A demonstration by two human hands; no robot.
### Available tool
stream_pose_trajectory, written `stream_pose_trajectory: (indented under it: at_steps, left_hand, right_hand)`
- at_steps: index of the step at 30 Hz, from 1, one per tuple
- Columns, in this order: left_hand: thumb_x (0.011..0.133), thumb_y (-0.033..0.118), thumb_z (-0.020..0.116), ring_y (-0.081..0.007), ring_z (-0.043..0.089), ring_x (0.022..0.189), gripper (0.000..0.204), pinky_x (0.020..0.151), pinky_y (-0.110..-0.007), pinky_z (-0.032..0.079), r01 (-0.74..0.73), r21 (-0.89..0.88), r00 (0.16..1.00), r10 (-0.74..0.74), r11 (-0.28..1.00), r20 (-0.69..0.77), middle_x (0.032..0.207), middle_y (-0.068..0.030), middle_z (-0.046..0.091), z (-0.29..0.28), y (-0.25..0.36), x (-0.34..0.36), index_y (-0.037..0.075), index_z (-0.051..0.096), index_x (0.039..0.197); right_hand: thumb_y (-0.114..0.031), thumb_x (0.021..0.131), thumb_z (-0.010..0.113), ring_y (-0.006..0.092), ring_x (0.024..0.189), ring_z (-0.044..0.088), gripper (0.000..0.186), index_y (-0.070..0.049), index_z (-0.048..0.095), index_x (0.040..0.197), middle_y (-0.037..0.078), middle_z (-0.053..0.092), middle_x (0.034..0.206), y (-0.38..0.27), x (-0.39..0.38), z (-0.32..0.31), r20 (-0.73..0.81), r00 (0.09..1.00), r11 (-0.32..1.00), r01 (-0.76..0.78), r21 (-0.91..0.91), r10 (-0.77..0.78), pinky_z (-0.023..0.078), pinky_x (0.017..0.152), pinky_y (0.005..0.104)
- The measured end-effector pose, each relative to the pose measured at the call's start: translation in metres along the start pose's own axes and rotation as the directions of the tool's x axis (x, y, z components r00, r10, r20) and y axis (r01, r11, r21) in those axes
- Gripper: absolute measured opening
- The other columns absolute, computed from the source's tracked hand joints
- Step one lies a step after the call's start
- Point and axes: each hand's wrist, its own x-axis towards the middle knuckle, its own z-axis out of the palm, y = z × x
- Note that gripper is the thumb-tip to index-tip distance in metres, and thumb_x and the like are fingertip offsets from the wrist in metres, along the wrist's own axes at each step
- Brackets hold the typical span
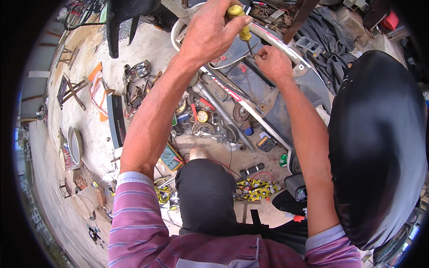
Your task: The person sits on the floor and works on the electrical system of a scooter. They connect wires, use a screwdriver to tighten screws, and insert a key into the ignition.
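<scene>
My left hand (209, 35) is closed around the yellow handle of a screwdriver (245, 34) at the top of the head view. The screwdriver's thin shaft points down toward the grey footboard (303, 94) of a motor scooter. Right by the tip, my right hand (274, 66) has its thumb and fingers pinched together; what they hold, if anything, is too small to make out. A white trim strip (223, 88) with red marks runs along the scooter's side below both hands. Dark cables (229, 70) lie across the footboard close to the fingers.
A black scooter seat (380, 147) bulks at the right, beside my right forearm. On the ground lie a long metal tube (219, 107), a green multimeter (170, 157), a round yellow tin (202, 116) and several loose parts. A black box (115, 120) lies left of my left arm.
</scene>
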Motion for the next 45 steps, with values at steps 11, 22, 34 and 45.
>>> stream_pose_trajectory:
  at_steps: [11,22,34,45]
  left_hand:
    - [0.094,0.021,0.071,-0.0337,0.065,0.089,0.028,0.078,-0.042,0.052,-0.036,-0.023,0.999,0.036,0.999,0.012,0.098,-0.0181,0.066,0.027,-0.020,0.007,0.003,0.065,0.113]
    - [0.093,0.021,0.071,-0.0349,0.065,0.091,0.027,0.080,-0.044,0.052,-0.001,0.013,1.000,0.001,1.000,0.006,0.098,-0.0185,0.066,0.030,-0.021,0.007,0.003,0.065,0.112]
    - [0.091,0.019,0.071,-0.0390,0.064,0.093,0.028,0.083,-0.047,0.051,-0.107,0.020,0.994,0.108,0.994,-0.018,0.099,-0.0209,0.065,0.033,-0.024,0.011,0.001,0.065,0.112]
    - [0.098,0.027,0.061,-0.0486,0.063,0.095,0.028,0.081,-0.057,0.048,-0.112,0.101,0.960,0.081,0.989,0.267,0.099,-0.0272,0.063,0.020,0.016,0.029,0.001,0.052,0.107]
  right_hand:
    - [-0.024,0.085,0.071,0.0325,0.091,0.074,0.021,-0.011,0.078,0.099,0.013,0.077,0.091,-0.002,-0.001,-0.002,0.004,1.000,1.000,0.008,-0.002,-0.008,0.057,0.085,0.0445]
    - [-0.024,0.084,0.070,0.0333,0.091,0.073,0.020,-0.011,0.078,0.097,0.014,0.077,0.092,-0.002,-0.001,-0.002,-0.001,1.000,1.000,0.010,-0.002,-0.010,0.057,0.084,0.0453]
    - [-0.023,0.085,0.070,0.0312,0.089,0.073,0.020,-0.010,0.078,0.099,0.012,0.077,0.091,-0.002,0.000,-0.002,0.023,1.000,1.000,-0.007,-0.009,0.008,0.057,0.083,0.0442]
    - [-0.031,0.083,0.073,0.0294,0.094,0.072,0.032,-0.011,0.078,0.107,0.010,0.075,0.098,-0.005,-0.004,-0.004,0.021,1.000,1.000,0.010,-0.017,-0.010,0.055,0.085,0.0432]
